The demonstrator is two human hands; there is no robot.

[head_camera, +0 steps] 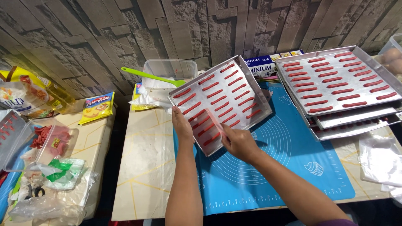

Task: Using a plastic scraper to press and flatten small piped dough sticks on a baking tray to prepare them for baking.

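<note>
A metal baking tray lined with several red dough strips sits tilted on a blue silicone mat. My left hand grips the tray's near left edge. At the tray's near corner my right hand holds a clear plastic scraper against the strips.
A stack of trays with red strips stands at the right. Behind are a clear tub with a green spatula, a foil box and yellow packets. A side table at the left holds plastic bags and a container.
</note>
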